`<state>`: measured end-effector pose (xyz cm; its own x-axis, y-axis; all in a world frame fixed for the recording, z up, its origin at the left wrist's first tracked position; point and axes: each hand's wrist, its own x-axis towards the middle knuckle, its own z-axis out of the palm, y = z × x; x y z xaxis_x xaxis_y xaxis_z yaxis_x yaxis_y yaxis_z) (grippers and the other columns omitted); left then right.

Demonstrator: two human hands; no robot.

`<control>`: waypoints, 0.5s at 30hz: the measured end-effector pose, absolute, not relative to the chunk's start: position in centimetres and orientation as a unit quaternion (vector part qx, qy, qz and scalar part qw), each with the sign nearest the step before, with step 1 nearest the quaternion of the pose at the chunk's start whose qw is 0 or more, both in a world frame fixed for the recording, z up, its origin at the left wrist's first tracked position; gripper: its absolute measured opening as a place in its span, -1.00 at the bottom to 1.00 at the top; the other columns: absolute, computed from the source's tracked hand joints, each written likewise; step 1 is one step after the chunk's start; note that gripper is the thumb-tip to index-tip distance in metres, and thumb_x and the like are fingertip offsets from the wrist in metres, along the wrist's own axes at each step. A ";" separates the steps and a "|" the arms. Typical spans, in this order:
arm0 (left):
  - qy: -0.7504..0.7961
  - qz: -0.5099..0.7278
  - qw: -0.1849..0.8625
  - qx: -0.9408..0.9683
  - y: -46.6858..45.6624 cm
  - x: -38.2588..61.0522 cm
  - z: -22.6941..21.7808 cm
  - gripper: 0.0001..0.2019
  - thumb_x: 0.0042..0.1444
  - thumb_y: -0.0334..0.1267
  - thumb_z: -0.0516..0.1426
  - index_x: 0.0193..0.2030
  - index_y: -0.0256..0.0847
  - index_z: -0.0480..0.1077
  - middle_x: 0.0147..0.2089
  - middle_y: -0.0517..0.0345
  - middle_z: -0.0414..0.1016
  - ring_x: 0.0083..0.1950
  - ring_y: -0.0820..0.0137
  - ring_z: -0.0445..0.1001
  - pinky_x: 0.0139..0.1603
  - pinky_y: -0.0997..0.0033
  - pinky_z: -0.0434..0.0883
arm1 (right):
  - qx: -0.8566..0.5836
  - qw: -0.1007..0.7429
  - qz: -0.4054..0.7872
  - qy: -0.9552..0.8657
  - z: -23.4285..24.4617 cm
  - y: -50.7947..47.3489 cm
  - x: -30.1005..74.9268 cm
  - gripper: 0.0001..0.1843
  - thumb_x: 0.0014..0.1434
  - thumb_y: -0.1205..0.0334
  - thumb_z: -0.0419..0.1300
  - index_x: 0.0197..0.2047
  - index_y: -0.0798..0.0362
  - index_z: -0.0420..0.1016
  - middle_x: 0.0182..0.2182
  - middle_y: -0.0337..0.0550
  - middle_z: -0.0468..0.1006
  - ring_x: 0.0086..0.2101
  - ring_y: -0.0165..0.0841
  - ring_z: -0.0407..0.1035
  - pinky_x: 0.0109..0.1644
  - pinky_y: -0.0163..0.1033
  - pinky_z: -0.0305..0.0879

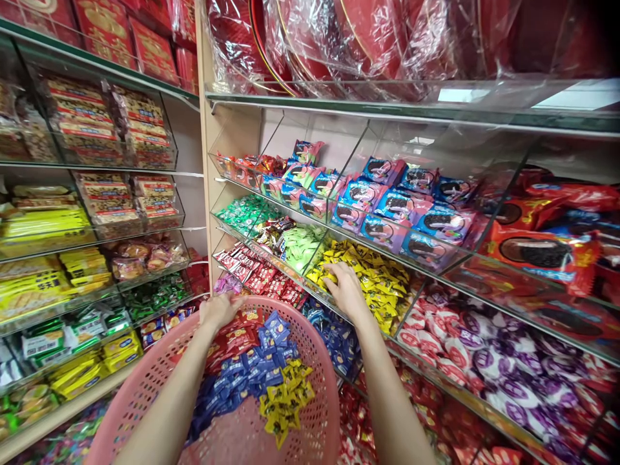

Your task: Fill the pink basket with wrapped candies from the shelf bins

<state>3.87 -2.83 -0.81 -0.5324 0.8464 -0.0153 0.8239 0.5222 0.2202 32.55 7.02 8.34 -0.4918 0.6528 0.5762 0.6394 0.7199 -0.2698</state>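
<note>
My left hand (219, 310) grips the far rim of a pink plastic basket (145, 394) held at waist height. Inside the basket lie red, blue (252, 368) and yellow wrapped candies (285, 400). My right hand (345, 287) reaches into a clear shelf bin of yellow wrapped candies (382, 278), with its fingers curled down into the pile. What the fingers hold is hidden.
Clear acrylic bins line the shelves: green candies (300, 248), red packets (261, 278), blue cookie packs (402, 210), purple and white sweets (494, 361). A second shelf unit with yellow and brown snack packs stands at the left (72, 213). Red wrapped boxes fill the top shelf.
</note>
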 end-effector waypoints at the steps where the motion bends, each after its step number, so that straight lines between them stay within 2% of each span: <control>1: 0.870 0.092 0.060 0.480 -2.8 3.8 -0.8 -0.37 0.08 0.22 -0.24 -0.01 -0.16 0.36 -0.09 -0.21 0.51 -0.03 0.04 0.44 -0.08 0.14 0.28 | -0.369 0.347 0.019 -0.862 8.3 7.0 32.5 -0.69 0.14 0.32 0.02 -0.03 0.03 0.36 -0.18 -0.07 0.38 -0.18 -0.27 0.29 -0.07 -0.16 0.21; 5: 0.867 0.095 0.061 0.485 -2.8 3.9 -0.8 -0.35 0.07 0.25 -0.27 -0.05 -0.16 0.37 -0.10 -0.19 0.51 -0.03 0.07 0.45 -0.08 0.16 0.28 | -0.349 0.407 0.037 -0.843 8.9 6.5 32.6 -0.65 0.17 0.30 0.00 0.03 0.05 0.31 -0.17 -0.05 0.35 -0.16 -0.28 0.30 -0.06 -0.18 0.23; 9: 0.868 0.089 0.055 0.486 -2.7 3.9 -0.8 -0.32 0.04 0.29 -0.28 -0.12 -0.17 0.39 -0.12 -0.18 0.52 -0.05 0.06 0.45 -0.08 0.15 0.29 | -0.336 0.531 0.033 -0.777 9.7 4.1 32.7 -0.65 0.20 0.22 0.01 0.07 0.03 0.26 -0.10 -0.02 0.33 -0.09 -0.27 0.27 -0.03 -0.16 0.24; 11: 0.867 0.087 0.055 0.488 -2.6 3.9 -0.9 -0.31 0.03 0.30 -0.27 -0.13 -0.17 0.39 -0.13 -0.17 0.52 -0.04 0.07 0.45 -0.07 0.14 0.28 | -0.332 0.564 0.047 -0.755 9.3 1.9 32.7 -0.66 0.20 0.22 0.02 0.05 0.03 0.27 -0.09 -0.02 0.33 -0.08 -0.28 0.27 -0.04 -0.18 0.24; 13: 0.867 0.084 0.060 0.488 -2.5 3.9 -1.0 -0.31 0.03 0.30 -0.27 -0.12 -0.18 0.39 -0.13 -0.17 0.52 -0.03 0.07 0.44 -0.05 0.14 0.27 | -0.319 0.531 0.092 -0.780 7.8 -0.3 32.8 -0.67 0.20 0.24 0.03 0.05 0.02 0.28 -0.11 -0.05 0.37 -0.10 -0.30 0.29 -0.04 -0.21 0.24; 15: 0.866 0.082 0.063 0.489 -2.4 3.9 -1.0 -0.31 0.03 0.30 -0.27 -0.11 -0.19 0.39 -0.12 -0.17 0.52 -0.03 0.06 0.44 -0.04 0.13 0.27 | -0.294 0.419 0.169 -0.842 5.5 -2.0 33.1 -0.64 0.19 0.26 0.04 0.07 -0.02 0.27 -0.15 -0.11 0.41 -0.14 -0.34 0.32 -0.07 -0.25 0.26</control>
